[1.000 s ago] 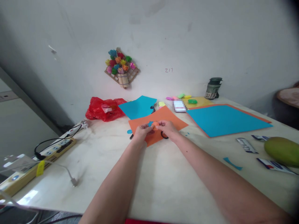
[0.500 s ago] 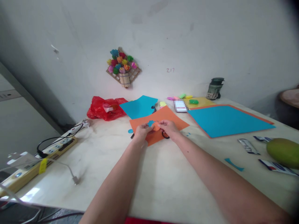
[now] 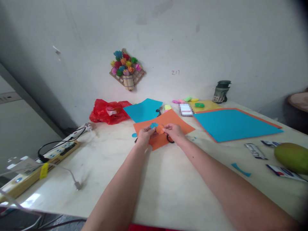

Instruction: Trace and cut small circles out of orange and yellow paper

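My left hand pinches a small blue paper flower with a scalloped edge. Between the fingertips of my right hand is a small orange paper circle, held close beside the flower; whether the two pieces touch I cannot tell. Both hands are over an orange paper sheet that lies at a slant on the table. A black loop, like a scissors handle, pokes out below my right hand, the rest hidden. Left of the sheet lies a small blue paper disc.
Blue sheets lie behind and to the right. A red plastic bag, phone, clay pieces and bottle stand farther back. A power strip is left; a mango and wrappers are right.
The blue flower has moved slightly left and more of it shows, while the orange circle has shifted a little left in my right fingers. The arms have hardly moved.
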{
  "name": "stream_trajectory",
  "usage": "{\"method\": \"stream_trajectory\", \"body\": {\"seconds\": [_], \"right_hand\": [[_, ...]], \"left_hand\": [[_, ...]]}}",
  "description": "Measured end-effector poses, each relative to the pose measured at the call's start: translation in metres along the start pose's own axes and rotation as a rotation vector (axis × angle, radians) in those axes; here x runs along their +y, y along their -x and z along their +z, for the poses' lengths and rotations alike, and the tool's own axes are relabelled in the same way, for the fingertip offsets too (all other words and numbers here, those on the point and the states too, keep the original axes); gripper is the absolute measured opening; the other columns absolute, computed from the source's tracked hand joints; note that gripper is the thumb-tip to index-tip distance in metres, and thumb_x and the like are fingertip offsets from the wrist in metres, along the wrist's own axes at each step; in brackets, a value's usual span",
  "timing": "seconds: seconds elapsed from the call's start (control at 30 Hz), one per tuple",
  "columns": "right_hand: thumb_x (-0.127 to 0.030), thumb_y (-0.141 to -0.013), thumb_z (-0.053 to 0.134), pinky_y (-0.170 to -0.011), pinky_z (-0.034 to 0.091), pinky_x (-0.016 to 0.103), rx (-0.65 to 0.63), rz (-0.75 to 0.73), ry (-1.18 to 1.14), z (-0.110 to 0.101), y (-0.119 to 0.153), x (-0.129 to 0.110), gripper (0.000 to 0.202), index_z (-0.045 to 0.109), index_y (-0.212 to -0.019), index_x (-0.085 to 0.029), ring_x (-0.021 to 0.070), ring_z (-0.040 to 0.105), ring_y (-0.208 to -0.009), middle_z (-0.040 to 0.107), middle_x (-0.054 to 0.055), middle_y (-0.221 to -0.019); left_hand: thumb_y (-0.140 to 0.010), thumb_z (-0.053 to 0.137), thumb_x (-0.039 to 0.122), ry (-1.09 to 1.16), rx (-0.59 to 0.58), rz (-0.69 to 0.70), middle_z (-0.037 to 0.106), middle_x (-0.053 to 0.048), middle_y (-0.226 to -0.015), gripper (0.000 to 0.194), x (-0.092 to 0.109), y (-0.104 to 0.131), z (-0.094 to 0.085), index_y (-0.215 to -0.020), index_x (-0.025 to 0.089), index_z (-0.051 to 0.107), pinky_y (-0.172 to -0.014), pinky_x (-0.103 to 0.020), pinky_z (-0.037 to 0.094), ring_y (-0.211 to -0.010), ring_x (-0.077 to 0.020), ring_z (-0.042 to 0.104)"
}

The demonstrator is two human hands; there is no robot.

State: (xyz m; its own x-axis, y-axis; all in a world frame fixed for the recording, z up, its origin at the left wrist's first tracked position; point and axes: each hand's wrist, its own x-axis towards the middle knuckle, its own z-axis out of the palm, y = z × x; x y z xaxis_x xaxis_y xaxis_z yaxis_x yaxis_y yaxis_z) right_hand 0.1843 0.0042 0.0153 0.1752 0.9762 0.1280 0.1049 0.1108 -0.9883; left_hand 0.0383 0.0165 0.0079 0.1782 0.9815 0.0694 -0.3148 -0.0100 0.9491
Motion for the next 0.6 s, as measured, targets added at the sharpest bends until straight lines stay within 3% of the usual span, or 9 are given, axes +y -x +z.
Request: {"method": "stream_trajectory", "body": {"seconds": [0.13, 0.3, 0.47, 0.6], "right_hand": [[-0.016, -0.060, 0.060, -0.041, 0.038, 0.021, 0.057, 0.042, -0.037, -0.0004, -0.0018, -0.0014, 0.008, 0.053, -0.059, -0.017, 0.0087, 0.049, -0.041, 0.058, -0.002, -0.050], [-0.014, -0.063, 0.058, -0.041, 0.037, 0.020, 0.107, 0.069, -0.093, -0.0007, -0.0023, -0.0009, 0.007, 0.053, -0.061, -0.017, 0.0092, 0.050, -0.040, 0.053, -0.004, -0.044], [-0.022, -0.064, 0.062, -0.040, 0.036, 0.019, 0.122, 0.066, -0.220, -0.0040, -0.0040, 0.0021, 0.010, 0.056, -0.067, -0.015, 0.0084, 0.052, -0.044, 0.060, 0.000, -0.053], [-0.031, -0.061, 0.065, -0.041, 0.036, 0.018, 0.062, 0.043, -0.273, -0.0051, -0.0049, 0.0026, 0.019, 0.058, -0.068, -0.015, 0.0077, 0.051, -0.047, 0.057, -0.001, -0.053]], "left_hand": [[-0.061, 0.073, 0.027, 0.009, 0.049, 0.007, 0.067, -0.006, -0.072, 0.025, 0.0030, -0.0013, -0.0036, -0.073, 0.012, 0.058, -0.072, -0.030, 0.051, -0.065, -0.0149, 0.064], [-0.063, 0.072, 0.029, -0.014, 0.011, -0.019, 0.068, -0.010, -0.075, 0.026, 0.0024, -0.0027, -0.0085, -0.071, 0.012, 0.055, -0.069, -0.031, 0.052, -0.071, -0.0197, 0.066], [-0.063, 0.072, 0.030, -0.048, -0.031, -0.010, 0.068, -0.011, -0.078, 0.026, -0.0007, -0.0030, -0.0087, -0.073, 0.010, 0.059, -0.069, -0.031, 0.053, -0.070, -0.0195, 0.066], [-0.062, 0.072, 0.032, -0.097, -0.065, -0.037, 0.068, -0.011, -0.075, 0.027, -0.0001, -0.0007, -0.0053, -0.074, 0.010, 0.061, -0.068, -0.031, 0.053, -0.070, -0.0204, 0.066]]}}
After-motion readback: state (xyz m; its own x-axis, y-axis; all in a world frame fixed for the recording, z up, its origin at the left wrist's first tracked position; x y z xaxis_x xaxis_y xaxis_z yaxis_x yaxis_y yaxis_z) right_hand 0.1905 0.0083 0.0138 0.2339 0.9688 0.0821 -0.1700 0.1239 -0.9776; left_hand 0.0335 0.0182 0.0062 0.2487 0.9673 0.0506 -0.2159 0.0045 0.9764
